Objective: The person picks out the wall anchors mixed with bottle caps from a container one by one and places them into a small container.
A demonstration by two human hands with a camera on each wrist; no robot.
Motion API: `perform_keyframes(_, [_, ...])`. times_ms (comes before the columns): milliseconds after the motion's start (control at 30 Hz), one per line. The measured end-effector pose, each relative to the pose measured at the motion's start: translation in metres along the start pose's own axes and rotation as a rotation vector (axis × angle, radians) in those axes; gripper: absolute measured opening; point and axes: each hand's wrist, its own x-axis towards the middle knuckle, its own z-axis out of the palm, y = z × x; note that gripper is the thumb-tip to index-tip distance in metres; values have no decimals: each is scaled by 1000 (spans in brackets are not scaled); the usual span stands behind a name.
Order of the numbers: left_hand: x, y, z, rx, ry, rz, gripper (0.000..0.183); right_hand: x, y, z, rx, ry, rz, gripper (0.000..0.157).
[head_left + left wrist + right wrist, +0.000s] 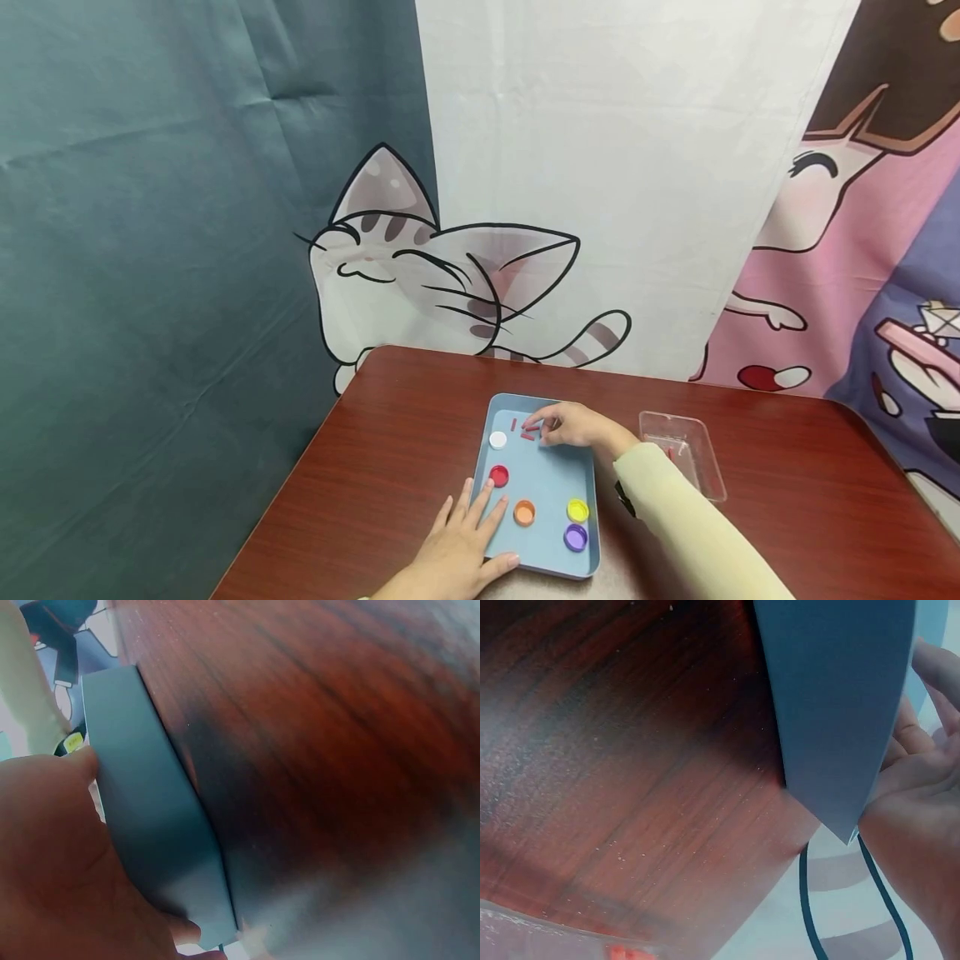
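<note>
Our right hand (573, 423) bends over little red sticks (528, 437) in the blue tray (555, 479) (we can't tell if it pinches one). Our left hand (459, 550) spreads loose fingers over the edge. We're probably arranging sticks; next needs careful fingertips.

On the table (405, 433), a tray (551, 479) holding caps (524, 512) and sticks (528, 437) lies left of a box (694, 462).

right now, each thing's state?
Blue rectangular tray: lidless
Clear plastic box: lidless
Round red cap: hollow up
Round orange cap: hollow up
Round yellow cap: hollow up
Round purple cap: hollow up
Round white cap: facing unclear
Leftmost thin red stick: loose
Left hand: fingers spread
Right hand: fingers bent, grip unclear
</note>
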Motion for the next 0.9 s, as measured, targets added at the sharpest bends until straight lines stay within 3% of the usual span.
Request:
perform_keyframes(200, [0,0,-1,1,7,2,76,7,0,3,-77,3,21,34])
perform_keyframes(533, [0,-1,0,4,5,8,77,15,8,12,-98,15,9,31])
perform_keyframes(900, [2,-1,1,11,3,7,78,17,4,11,-116,-37,58,32])
